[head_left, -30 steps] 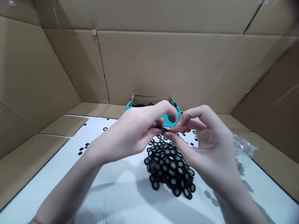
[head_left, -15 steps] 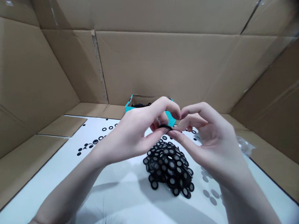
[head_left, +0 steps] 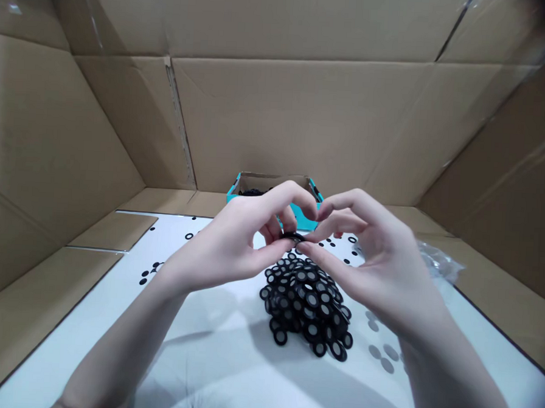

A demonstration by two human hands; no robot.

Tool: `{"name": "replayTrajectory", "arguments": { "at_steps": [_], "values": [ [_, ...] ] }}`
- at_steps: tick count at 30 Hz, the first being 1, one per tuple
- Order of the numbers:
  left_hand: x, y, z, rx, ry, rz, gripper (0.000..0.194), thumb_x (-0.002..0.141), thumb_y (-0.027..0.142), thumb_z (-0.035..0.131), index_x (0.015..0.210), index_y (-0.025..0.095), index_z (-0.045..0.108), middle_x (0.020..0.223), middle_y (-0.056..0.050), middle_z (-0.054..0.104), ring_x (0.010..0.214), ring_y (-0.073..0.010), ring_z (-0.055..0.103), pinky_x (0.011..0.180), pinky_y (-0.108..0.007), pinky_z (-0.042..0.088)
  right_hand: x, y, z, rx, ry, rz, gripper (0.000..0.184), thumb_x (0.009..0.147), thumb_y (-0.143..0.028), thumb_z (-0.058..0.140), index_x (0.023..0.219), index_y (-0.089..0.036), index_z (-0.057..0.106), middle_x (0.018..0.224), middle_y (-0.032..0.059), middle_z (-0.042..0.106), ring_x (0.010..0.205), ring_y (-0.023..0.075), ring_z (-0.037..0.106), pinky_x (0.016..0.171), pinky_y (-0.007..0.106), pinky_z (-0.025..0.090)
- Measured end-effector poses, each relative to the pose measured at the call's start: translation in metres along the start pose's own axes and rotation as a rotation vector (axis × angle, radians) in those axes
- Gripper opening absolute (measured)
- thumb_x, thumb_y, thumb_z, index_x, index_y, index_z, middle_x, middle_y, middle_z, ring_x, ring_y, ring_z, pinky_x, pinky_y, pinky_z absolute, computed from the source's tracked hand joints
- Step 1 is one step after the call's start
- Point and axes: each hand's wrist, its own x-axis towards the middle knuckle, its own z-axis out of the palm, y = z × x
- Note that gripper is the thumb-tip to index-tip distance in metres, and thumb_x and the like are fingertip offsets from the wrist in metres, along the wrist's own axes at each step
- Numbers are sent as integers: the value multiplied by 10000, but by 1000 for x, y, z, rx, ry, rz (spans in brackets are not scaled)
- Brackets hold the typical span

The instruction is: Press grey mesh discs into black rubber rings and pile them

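Observation:
A small black ring is pinched between my two hands, seen nearly edge-on. My left hand grips its left side with thumb and fingers. On the other side, the thumb and fingers of my right hand close on the ring's right edge. The index fingertips of both hands arch above it and almost meet. Just below the hands lies a heap of black rings, many with grey centres. Whether the held ring has a grey centre is hidden by its angle.
Behind my hands stands a turquoise box with black pieces inside. Loose black rings and discs lie at the left. Grey discs and a clear plastic bag are at the right. Cardboard walls enclose the white table.
Both hands have shifted slightly left and a little down, with the black ring still held between them. The heap looks the same.

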Motion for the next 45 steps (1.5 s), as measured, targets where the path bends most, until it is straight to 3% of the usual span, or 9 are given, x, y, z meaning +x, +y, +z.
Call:
{"name": "replayTrajectory", "arguments": {
  "at_steps": [4, 10, 18, 24, 28, 34, 39, 45],
  "values": [
    [2, 2, 1, -90, 22, 4, 290, 868, 4, 567, 1088, 190, 534, 820, 34, 606, 698, -60, 607, 594, -148, 505, 0, -1, -3, 14, 27, -22, 231, 809, -212, 757, 949, -272, 582, 802, -41, 750, 797, 188, 718, 780, 373, 506],
    [2, 7, 6, -100, 82, -52, 256, 918, 52, 560, 1105, 205, 477, 866, 21, 614, 774, -77, 635, 624, -158, 525, 1, -1, -3, 30, 36, -47, 183, 822, -169, 729, 903, -266, 596, 786, -58, 679, 681, 129, 647, 726, 335, 490],
    [-1, 8, 8, -31, 54, -13, 254, 922, 18, 524, 1050, 223, 446, 934, 24, 537, 764, -55, 622, 661, -161, 537, -4, -4, 1, 241, 129, -33, 353, 746, -75, 757, 900, -279, 514, 721, -75, 577, 743, 151, 642, 761, 339, 513],
    [-2, 6, 2, 73, 21, 30, 317, 897, -32, 522, 1104, 203, 475, 903, 39, 595, 785, -49, 630, 702, -146, 533, -4, -3, 1, 43, 24, -33, 279, 796, -126, 711, 945, -283, 535, 726, -63, 692, 748, 186, 693, 762, 373, 493],
    [-1, 5, 3, 38, 65, 24, 292, 886, -27, 561, 1076, 186, 501, 911, 37, 616, 735, -34, 623, 647, -124, 517, -3, -2, -1, 8, 72, -42, 323, 771, -137, 733, 978, -282, 531, 797, -47, 750, 838, 213, 746, 792, 377, 509],
    [0, 6, 5, 45, 102, 30, 258, 899, -6, 560, 1050, 196, 507, 946, 27, 609, 727, -44, 619, 613, -145, 509, -1, -4, -1, -2, 81, -45, 272, 779, -141, 719, 922, -275, 531, 723, -58, 685, 744, 197, 706, 760, 381, 487],
    [-4, 10, 3, 164, 37, 2, 284, 878, -27, 530, 1025, 213, 490, 908, 44, 566, 716, -49, 582, 642, -169, 518, -4, -6, 3, 107, 70, -47, 294, 781, -93, 687, 881, -276, 479, 709, -72, 559, 746, 171, 647, 725, 351, 478],
    [-4, 8, 1, 131, 38, 18, 290, 885, -24, 541, 1053, 208, 496, 933, 48, 605, 732, -37, 620, 670, -151, 532, -4, -5, 4, 38, 33, -59, 252, 790, -104, 676, 877, -266, 504, 759, -64, 583, 772, 164, 675, 710, 333, 481]
  ]
}}
